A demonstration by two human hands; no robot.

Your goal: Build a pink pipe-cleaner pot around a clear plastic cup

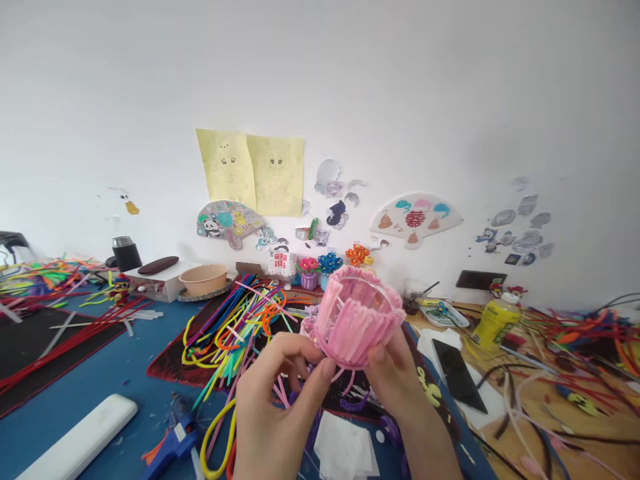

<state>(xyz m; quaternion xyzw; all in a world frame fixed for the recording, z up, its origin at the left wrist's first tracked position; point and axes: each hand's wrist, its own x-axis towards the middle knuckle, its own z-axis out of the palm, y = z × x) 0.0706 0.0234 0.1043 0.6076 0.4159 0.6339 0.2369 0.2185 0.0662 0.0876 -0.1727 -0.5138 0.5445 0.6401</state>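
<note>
A small cup covered in upright pink pipe cleaners (355,330) is held up tilted in front of me, its rim facing up and away. On the left side the pink rows leave a gap where a clear wall shows. My right hand (400,380) grips the cup from the right, thumb against its lower side. At its lower left edge, my left hand (290,393) pinches with thumb and index finger; whatever small piece lies between the tips is hidden. Loose pink pipe-cleaner ends (350,381) hang beneath the base.
A blue glue gun (175,443) and a white case (83,437) lie at the left front. Many coloured pipe cleaners (240,327) are heaped behind my left hand. White tissue (345,448) lies below. A phone (457,373) and a yellow bottle (496,321) are at right.
</note>
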